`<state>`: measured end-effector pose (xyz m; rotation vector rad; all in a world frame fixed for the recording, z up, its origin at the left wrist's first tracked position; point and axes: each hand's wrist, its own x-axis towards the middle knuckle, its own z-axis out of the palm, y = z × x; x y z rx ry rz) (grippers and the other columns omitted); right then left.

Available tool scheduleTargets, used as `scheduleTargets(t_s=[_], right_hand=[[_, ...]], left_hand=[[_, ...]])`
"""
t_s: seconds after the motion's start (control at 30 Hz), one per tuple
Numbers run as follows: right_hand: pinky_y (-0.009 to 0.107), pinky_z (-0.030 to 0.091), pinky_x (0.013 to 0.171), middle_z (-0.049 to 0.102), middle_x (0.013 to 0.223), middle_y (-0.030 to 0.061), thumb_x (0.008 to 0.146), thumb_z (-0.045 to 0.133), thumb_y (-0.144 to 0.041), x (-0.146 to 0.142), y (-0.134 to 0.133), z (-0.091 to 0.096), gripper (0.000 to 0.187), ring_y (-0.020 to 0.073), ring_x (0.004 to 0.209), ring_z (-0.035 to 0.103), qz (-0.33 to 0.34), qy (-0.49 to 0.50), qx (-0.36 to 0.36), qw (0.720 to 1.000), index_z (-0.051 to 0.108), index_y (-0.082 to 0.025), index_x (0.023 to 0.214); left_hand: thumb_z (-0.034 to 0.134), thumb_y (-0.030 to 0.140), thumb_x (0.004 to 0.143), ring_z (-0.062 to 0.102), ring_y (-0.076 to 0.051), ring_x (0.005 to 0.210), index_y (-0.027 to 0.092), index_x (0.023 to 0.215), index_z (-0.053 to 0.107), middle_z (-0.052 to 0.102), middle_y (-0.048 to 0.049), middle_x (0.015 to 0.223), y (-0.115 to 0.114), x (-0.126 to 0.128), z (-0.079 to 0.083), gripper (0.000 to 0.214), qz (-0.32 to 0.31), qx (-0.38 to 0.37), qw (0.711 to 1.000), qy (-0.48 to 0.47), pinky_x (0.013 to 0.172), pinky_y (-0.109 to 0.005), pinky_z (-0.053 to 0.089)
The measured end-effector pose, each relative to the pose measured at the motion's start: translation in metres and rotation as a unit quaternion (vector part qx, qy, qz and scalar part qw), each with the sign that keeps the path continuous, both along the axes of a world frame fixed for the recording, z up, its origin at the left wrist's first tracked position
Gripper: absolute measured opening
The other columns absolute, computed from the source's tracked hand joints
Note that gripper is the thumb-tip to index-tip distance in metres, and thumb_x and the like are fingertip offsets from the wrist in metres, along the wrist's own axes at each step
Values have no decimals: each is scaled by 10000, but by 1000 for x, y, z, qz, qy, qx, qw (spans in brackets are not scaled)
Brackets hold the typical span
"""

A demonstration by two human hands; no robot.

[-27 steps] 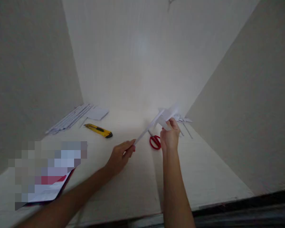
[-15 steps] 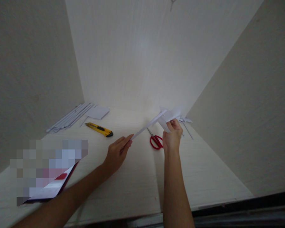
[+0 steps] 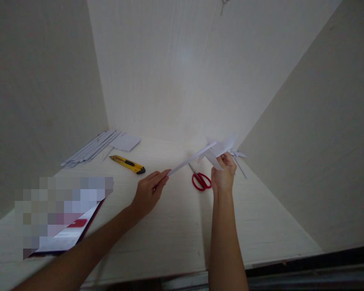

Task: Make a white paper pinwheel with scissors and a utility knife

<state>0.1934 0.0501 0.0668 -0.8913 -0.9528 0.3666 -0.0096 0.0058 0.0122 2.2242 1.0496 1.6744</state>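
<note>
My left hand (image 3: 151,190) is closed in a pinch on the lower end of a white paper stick (image 3: 186,161). The stick slants up to the right, where folded white blades form a paper pinwheel (image 3: 214,155). At the blades, my right hand (image 3: 224,173) is closed on the pinwheel from the right. Its fingertips are partly hidden behind the paper. Below the stick, between both hands, lie red-handled scissors (image 3: 201,181), with their blades pointing away from me.
A yellow utility knife (image 3: 126,164) lies left of centre. Behind it are a row of white paper sticks (image 3: 92,149) and paper squares (image 3: 126,141). More folded paper pieces (image 3: 239,154) sit beyond my right hand. A partly blurred flat item (image 3: 63,242) is at front left. Panels (image 3: 182,72) enclose the table.
My right hand has shifted slightly right with the pinwheel's blades, uncovering more of the scissors' handle. The left hand keeps its pinch on the stick.
</note>
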Motion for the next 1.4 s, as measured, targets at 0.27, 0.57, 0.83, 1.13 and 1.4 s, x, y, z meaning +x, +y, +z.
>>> scheduleTargets(t_s=[0.27, 0.57, 0.83, 1.13, 1.4], right_hand=[[293, 390, 731, 562, 757, 6, 613, 616, -286, -1, -1, 1, 136, 132, 770, 498, 14, 2, 16, 1000, 632, -176, 692], [281, 386, 727, 553, 708, -13, 591, 621, -286, -8, -2, 4, 135, 126, 751, 500, 34, 40, 1, 999, 620, -179, 674], [267, 370, 728, 511, 645, -40, 548, 647, -235, -16, -6, 9, 127, 112, 710, 490, 78, 108, 5, 991, 542, -180, 593], [255, 373, 717, 476, 603, -53, 565, 645, -240, -18, -7, 8, 127, 99, 671, 482, 91, 96, 6, 991, 535, -177, 564], [233, 372, 628, 568, 743, -17, 587, 661, -299, -19, -5, 3, 161, 96, 686, 492, 51, 79, -30, 995, 639, -184, 698]], left_hand=[[468, 196, 835, 462, -74, 503, 83, 1010, 626, 523, -3, 589, 1, 0, 1, 262, -10, 3, 1000, 4, 482, -179, 392], [469, 185, 834, 470, -72, 492, 79, 999, 626, 523, -2, 582, 1, 3, -2, 251, -18, 7, 1000, 13, 473, -177, 391], [451, 168, 840, 501, -84, 528, 58, 1008, 609, 539, -19, 599, 0, 2, -3, 255, -22, 16, 998, 51, 517, -188, 420], [453, 149, 834, 505, -80, 527, 68, 1030, 597, 538, -12, 603, 0, 1, -7, 257, -24, 41, 997, 64, 505, -170, 421], [449, 154, 833, 521, -84, 528, 103, 984, 603, 552, -16, 603, -1, 3, -10, 222, -47, 14, 998, 40, 515, -176, 432]])
